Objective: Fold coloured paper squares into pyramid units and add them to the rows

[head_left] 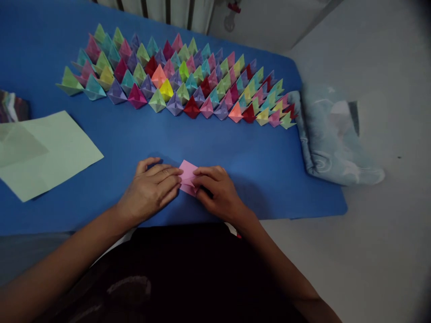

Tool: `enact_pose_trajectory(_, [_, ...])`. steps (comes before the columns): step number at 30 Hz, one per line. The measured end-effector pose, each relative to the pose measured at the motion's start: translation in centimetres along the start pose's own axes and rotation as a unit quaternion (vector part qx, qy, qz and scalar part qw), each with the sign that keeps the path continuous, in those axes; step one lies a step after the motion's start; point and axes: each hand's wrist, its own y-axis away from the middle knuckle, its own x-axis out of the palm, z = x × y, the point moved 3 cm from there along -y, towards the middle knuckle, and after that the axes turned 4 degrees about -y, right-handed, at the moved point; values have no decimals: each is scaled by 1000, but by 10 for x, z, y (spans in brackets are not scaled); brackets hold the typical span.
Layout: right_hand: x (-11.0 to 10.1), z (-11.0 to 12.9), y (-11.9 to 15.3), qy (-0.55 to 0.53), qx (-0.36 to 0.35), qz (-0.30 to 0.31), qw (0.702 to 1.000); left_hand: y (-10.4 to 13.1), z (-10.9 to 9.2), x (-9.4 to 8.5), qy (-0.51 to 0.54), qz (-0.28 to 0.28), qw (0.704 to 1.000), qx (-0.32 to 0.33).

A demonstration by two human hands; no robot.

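A small piece of folded pink paper (188, 169) lies on the blue table between my two hands. On its left edge rest the fingertips of my left hand (151, 186), the fingers close together and stretched toward it. My right hand (215, 188) pinches the paper's right side between thumb and fingers, where a small folded flap lifts up. A crease runs across the middle of the paper. Beyond my hands stand several rows of folded paper boats (175, 80) in many colours.
Pale green paper sheets (63, 152) lie at the left, with a dark, patterned object (15, 107) behind them, partly cut off. A folded grey-blue cloth (330, 139) sits at the table's right end. The blue tabletop (269, 161) ends just in front of my body.
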Motion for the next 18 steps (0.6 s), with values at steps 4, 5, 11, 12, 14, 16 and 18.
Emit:
enact_pose_trajectory(4, [-4,2,-4,-37,18,25,999,0,2,0,17,4,1000,-10])
enact_pose_trajectory(5, [-4,2,-7,-40,32,34,998,0,2,0,18,5,1000,-10])
enact_pose_trajectory(11, [-5,3,-18,-21,67,71,995,0,2,1,20,4,1000,-10])
enact_pose_trajectory(12, [-6,3,-18,-35,71,77,994,0,2,1,22,4,1000,-11])
enact_pose_trajectory(14, [-8,3,-18,-54,92,80,991,0,2,1,24,5,1000,-13])
enact_pose_trajectory(16, [-9,2,-18,-47,121,72,989,0,3,1,25,8,1000,-12])
enact_pose_trajectory(18, [-8,2,-18,-27,132,73,988,0,3,1,26,8,1000,-12])
